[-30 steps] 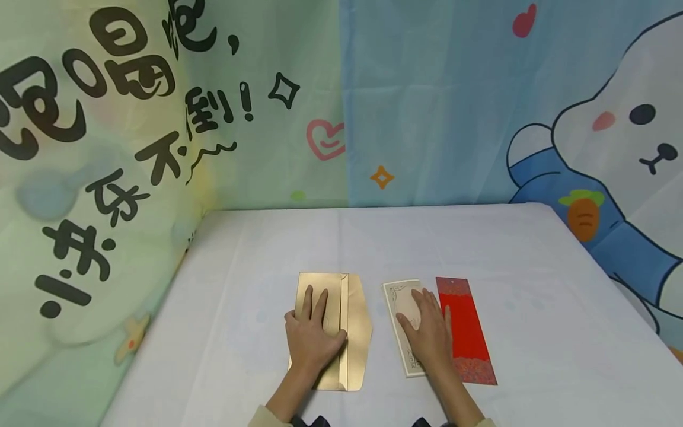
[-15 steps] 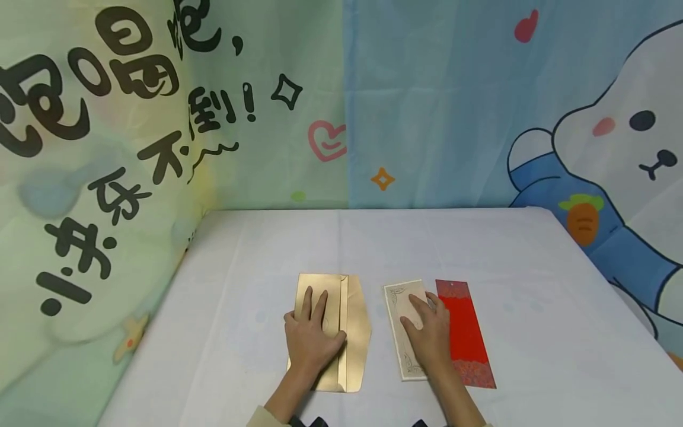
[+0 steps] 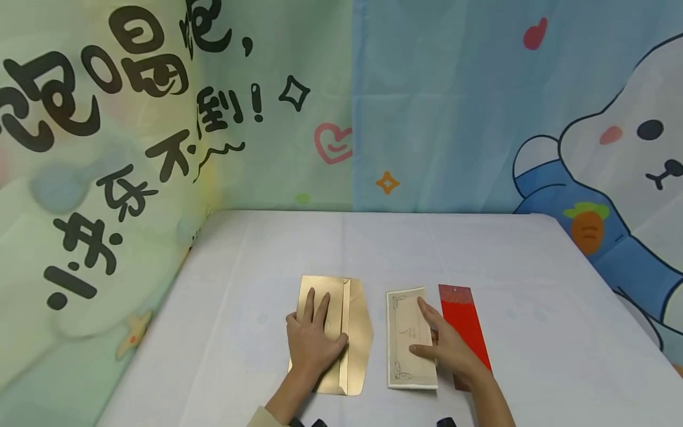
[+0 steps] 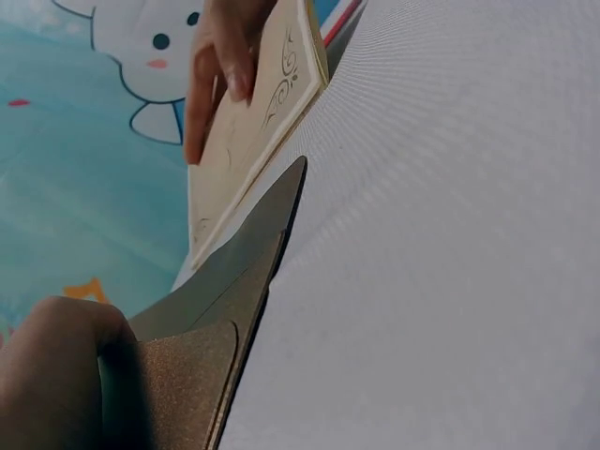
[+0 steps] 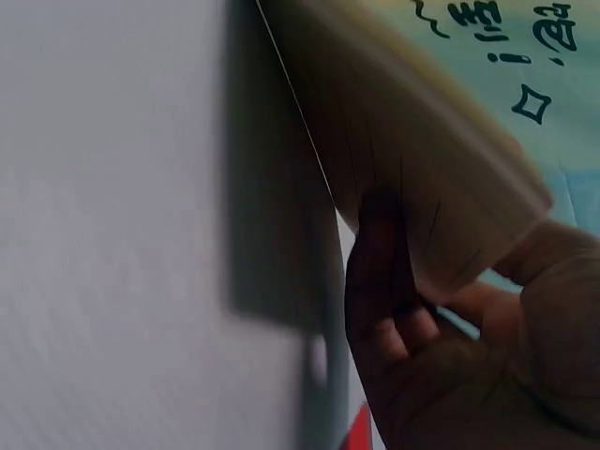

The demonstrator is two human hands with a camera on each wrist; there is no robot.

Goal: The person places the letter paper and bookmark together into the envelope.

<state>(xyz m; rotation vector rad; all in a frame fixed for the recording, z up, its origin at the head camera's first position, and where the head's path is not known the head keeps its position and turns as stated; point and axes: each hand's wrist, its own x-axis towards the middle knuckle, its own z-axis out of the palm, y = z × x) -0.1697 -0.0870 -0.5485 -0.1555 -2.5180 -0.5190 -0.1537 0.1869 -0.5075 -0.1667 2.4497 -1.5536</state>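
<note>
My left hand [image 3: 316, 345] rests on a gold paper envelope [image 3: 360, 323], its fingers laid along the front and the thumb beside the open flap. To its right, a cream paper booklet or card with scroll-patterned corners [image 3: 399, 341] is tilted, its right side raised from the cloth. My right hand [image 3: 450, 351] holds that side, thumb on top and fingers underneath. The right wrist view shows the fingers [image 5: 382, 253] beneath the raised card [image 5: 441, 150], whose shadow falls on the cloth. The gold flap [image 4: 248, 239] stands slightly up in the left wrist view.
A red paper envelope [image 3: 463, 314] with patterned ends lies right of the card, partly hidden behind my right hand. All of it sits on a table with a white cloth [image 3: 277, 249]. Printed cloth backdrops [image 3: 437, 107] rise behind and at the left.
My right hand has gone from resting on the cream card to gripping its right side, lifting that edge. The card has turned straighter. My left hand stays on the gold envelope.
</note>
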